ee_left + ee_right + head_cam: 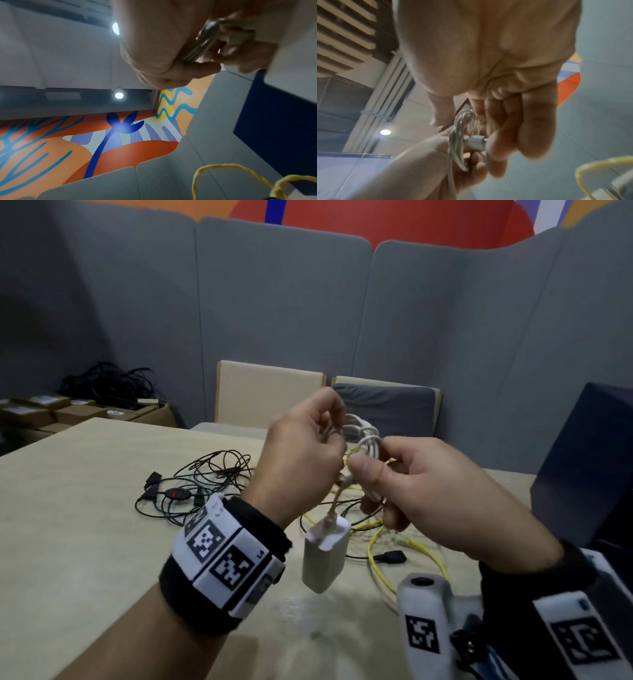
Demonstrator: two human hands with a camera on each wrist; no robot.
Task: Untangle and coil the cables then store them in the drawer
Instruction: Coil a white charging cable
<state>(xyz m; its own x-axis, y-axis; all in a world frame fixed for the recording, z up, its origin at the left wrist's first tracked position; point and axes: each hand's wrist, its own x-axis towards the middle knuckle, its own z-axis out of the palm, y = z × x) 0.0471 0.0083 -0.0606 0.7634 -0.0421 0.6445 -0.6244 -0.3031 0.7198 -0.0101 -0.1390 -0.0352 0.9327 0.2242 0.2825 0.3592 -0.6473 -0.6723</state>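
We see both hands, left hand (301,453) and right hand (421,491), gripping 1 white cable (366,436); only the right wrist view shows its plug (475,142), blurred.

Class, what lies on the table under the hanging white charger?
Under the charger shows bare table; yellow cable and a black plug lie beside it. Anything directly behind it is hidden.

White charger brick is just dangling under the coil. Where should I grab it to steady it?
Judging by its pose, take the white charger brick across its broad flat faces from below. It hangs off the white cable that the left hand and right hand hold.
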